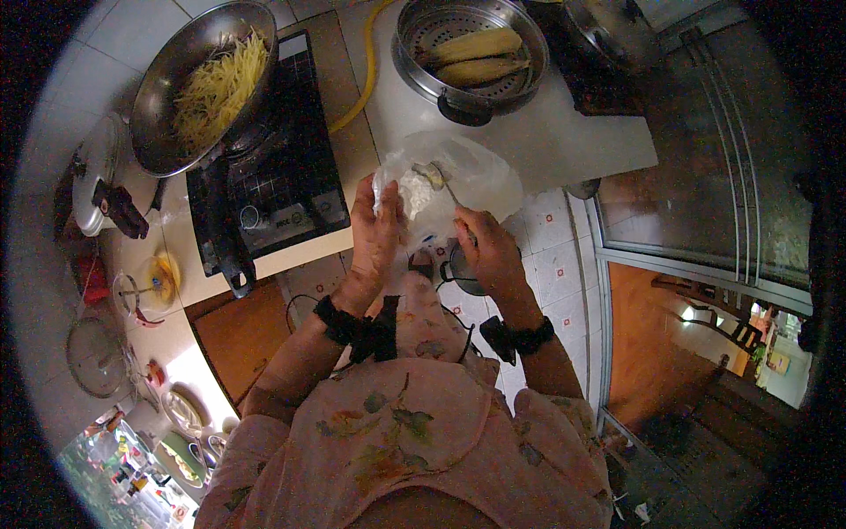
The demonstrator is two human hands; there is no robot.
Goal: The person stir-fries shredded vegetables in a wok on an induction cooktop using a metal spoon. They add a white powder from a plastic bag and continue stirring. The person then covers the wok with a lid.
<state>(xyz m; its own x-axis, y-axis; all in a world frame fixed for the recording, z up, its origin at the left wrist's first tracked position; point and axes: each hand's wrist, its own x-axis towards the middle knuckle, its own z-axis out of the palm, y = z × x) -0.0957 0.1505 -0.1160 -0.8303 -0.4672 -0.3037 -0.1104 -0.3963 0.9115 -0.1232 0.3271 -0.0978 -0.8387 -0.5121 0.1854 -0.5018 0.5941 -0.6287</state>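
Observation:
My left hand (378, 221) grips the gathered edge of a translucent plastic bag (486, 162), which hangs in front of me near the counter's edge. White powder (418, 193) lies inside the bag. My right hand (486, 248) holds the handle of a metal spoon (431, 175), its bowl down at the powder within the bag. To the left, a wok (155, 125) with shredded pale-yellow vegetable (221, 92) sits on a black gas stove (297, 165). Beyond the bag stands a steel steamer pot (462, 106) with corn cobs in husk (476, 59) on its perforated tray.
A yellow hose (367, 82) runs over the counter beside the stove. The wok's black handle (231, 244) juts past the counter edge. A pressure cooker lid (96, 172) and a glass lid (96, 357) stand at the left wall. A sliding glass door (700, 165) is at right.

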